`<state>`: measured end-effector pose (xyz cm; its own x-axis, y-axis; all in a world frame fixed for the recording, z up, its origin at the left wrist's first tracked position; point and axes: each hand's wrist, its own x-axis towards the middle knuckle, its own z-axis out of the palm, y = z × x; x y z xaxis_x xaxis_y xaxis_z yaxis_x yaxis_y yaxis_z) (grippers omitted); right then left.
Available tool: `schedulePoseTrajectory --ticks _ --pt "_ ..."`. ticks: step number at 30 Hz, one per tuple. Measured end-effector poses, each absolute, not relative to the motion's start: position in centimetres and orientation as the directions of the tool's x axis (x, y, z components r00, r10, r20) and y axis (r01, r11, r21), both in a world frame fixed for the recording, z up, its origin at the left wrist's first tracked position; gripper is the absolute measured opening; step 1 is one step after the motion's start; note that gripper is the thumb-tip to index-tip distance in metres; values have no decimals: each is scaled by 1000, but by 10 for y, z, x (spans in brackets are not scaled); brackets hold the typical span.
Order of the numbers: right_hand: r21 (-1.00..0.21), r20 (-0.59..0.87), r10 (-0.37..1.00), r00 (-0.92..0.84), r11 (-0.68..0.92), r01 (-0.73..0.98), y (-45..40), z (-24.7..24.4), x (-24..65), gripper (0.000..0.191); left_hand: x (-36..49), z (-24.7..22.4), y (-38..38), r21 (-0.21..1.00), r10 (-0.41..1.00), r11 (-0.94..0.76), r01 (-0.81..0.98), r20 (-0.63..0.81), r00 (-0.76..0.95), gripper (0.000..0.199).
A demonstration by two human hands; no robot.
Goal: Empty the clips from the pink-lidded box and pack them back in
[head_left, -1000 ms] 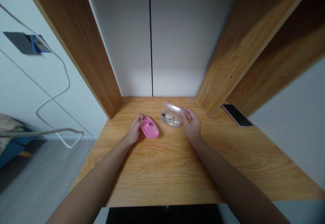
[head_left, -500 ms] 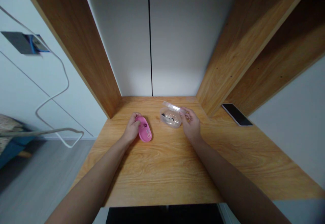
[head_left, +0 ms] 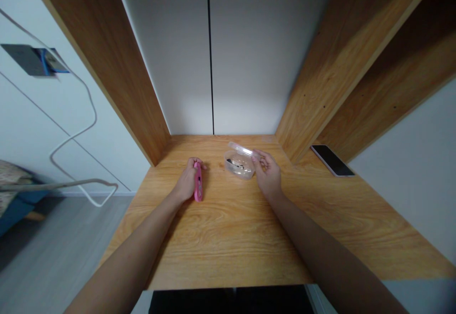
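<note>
My left hand (head_left: pixel 187 181) is closed around a pink oval case (head_left: pixel 198 188), which is tipped so its narrow side faces me; small dark and pale items show faintly inside it. To the right, a clear plastic container (head_left: pixel 238 166) rests on the desk with some small dark and shiny items in it, too small to name. My right hand (head_left: pixel 266 169) pinches the edge of its clear lid (head_left: pixel 241 149), which is raised and tilted over the container's far side. Whether the lid is joined to the container I cannot tell.
The wooden desk top (head_left: pixel 221 242) runs to white back panels (head_left: pixel 249 67). Wooden uprights stand at the left (head_left: pixel 107 67) and right (head_left: pixel 342 62). A dark-screened phone (head_left: pixel 332 160) lies at the right. A white cable (head_left: pixel 92 109) hangs at the left.
My left hand has turned the pink case from lying open toward me to nearly on edge, shifting it slightly left. My right hand, the lid and the container look unchanged.
</note>
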<state>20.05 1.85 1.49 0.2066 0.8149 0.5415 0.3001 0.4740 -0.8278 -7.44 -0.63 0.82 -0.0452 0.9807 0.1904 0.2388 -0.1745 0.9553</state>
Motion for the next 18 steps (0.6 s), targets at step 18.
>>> schedulePoseTrajectory --ticks 18 --pt "-831 541 810 227 472 295 19 15 200 33 -51 4 -15 945 972 -232 231 220 77 46"
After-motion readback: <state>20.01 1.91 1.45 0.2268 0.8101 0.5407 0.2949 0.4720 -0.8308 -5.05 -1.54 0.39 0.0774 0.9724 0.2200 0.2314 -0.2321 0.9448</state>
